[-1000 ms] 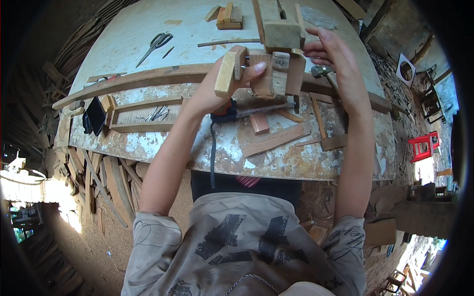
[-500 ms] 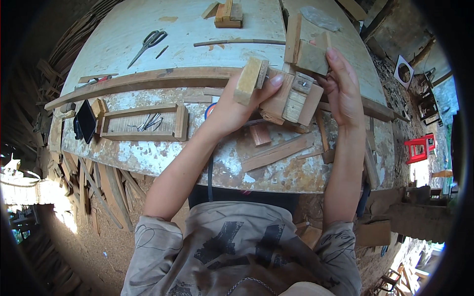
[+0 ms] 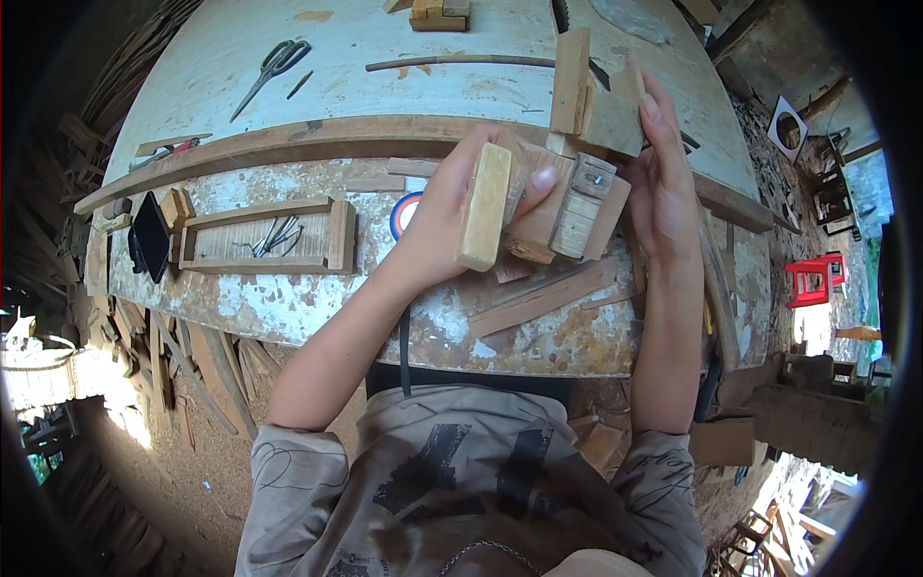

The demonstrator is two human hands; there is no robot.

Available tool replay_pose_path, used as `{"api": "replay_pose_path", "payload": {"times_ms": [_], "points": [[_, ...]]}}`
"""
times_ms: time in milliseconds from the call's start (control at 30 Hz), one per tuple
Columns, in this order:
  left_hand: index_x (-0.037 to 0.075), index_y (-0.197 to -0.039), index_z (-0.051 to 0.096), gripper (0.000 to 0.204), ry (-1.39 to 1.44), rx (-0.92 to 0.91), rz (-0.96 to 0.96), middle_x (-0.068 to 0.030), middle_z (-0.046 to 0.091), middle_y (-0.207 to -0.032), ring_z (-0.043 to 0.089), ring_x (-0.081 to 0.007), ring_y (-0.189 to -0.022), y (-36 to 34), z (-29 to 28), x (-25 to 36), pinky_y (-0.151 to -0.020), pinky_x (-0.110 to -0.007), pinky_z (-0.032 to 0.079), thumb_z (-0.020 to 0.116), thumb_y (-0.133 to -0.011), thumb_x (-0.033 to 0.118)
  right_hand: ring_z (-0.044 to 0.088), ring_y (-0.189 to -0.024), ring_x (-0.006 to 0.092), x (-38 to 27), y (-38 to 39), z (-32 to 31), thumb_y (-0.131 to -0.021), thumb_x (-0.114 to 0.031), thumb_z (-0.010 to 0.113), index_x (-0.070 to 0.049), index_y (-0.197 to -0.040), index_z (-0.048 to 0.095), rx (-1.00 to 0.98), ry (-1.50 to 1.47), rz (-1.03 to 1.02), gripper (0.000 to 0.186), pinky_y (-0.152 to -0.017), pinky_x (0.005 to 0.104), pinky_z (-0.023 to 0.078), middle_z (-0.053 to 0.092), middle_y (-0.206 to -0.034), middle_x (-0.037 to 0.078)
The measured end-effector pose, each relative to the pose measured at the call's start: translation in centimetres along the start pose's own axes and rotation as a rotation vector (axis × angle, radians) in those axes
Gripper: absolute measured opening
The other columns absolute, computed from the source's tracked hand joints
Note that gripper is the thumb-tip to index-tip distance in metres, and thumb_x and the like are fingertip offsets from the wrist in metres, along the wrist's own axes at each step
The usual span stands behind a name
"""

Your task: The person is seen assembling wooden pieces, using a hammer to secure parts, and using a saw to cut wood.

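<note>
Above the near part of the workbench I hold a wooden assembly (image 3: 532,229) of several joined blocks, one with a small metal fitting on its face. My left hand (image 3: 445,223) is closed round its left part, thumb on a block, beside a pale yellowish block (image 3: 486,207). My right hand (image 3: 665,197) grips the right side, thumb and fingers along an upright piece and a squared block (image 3: 612,122). Its palm-side fingers are partly hidden behind the wood. Under the assembly, a loose wooden strip (image 3: 543,300) lies on the bench.
A long wooden beam (image 3: 288,141) crosses the paint-stained bench (image 3: 288,308). To the left are a shallow wooden tray (image 3: 260,266) with nails, and a black phone-like slab (image 3: 162,236). Scissors (image 3: 272,72) and a thin stick (image 3: 452,61) lie farther off. A red stool (image 3: 812,281) stands at right.
The pale block at the left end has tilted more upright and come nearer. Both hands keep their hold. The whole view has shifted slightly.
</note>
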State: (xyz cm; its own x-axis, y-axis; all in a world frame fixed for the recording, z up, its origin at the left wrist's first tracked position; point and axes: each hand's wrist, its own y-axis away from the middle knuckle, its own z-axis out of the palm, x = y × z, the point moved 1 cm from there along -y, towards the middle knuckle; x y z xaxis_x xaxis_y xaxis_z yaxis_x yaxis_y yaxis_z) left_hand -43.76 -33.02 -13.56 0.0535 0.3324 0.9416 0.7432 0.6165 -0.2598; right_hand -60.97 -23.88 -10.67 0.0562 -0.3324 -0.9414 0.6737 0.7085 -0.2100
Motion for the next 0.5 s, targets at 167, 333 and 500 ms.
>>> {"api": "replay_pose_path", "payload": {"times_ms": [167, 333, 500], "points": [[0.001, -0.121, 0.056, 0.051, 0.068, -0.035, -0.013, -0.0097, 0.064, -0.101, 0.064, -0.0165, -0.094, 0.0, 0.0, 0.1, -0.082, -0.032, 0.053, 0.075, -0.096, 0.041, 0.064, -0.112, 0.017, -0.2, -0.2, -1.2, -0.099, -0.046, 0.062, -0.006, -0.134, 0.061, -0.097, 0.048, -0.002, 0.053, -0.097, 0.0317, 0.05, 0.067, -0.122, 0.008], [0.002, -0.118, 0.059, 0.053, 0.066, -0.026, -0.001, -0.009, 0.058, -0.095, 0.053, -0.018, -0.089, 0.1, 0.2, -0.2, -0.083, -0.034, 0.047, 0.07, -0.097, 0.048, 0.065, -0.101, 0.014, 0.2, -0.3, -1.9, -0.098, -0.049, 0.062, -0.003, -0.121, 0.068, -0.078, 0.11, 0.036, 0.052, -0.091, 0.0277, 0.05, 0.07, -0.109, 0.005], [0.002, -0.118, 0.059, 0.051, 0.046, -0.056, 0.002, -0.0086, 0.059, -0.096, 0.053, -0.0169, -0.091, 0.1, 0.4, 0.1, -0.083, -0.033, 0.047, 0.07, -0.097, 0.047, 0.064, -0.091, 0.0138, 0.9, -0.6, -2.7, -0.099, -0.057, 0.057, -0.001, -0.108, 0.071, -0.009, 0.179, 0.101, 0.058, -0.088, 0.0265, 0.047, 0.071, -0.099, 0.005]]}}
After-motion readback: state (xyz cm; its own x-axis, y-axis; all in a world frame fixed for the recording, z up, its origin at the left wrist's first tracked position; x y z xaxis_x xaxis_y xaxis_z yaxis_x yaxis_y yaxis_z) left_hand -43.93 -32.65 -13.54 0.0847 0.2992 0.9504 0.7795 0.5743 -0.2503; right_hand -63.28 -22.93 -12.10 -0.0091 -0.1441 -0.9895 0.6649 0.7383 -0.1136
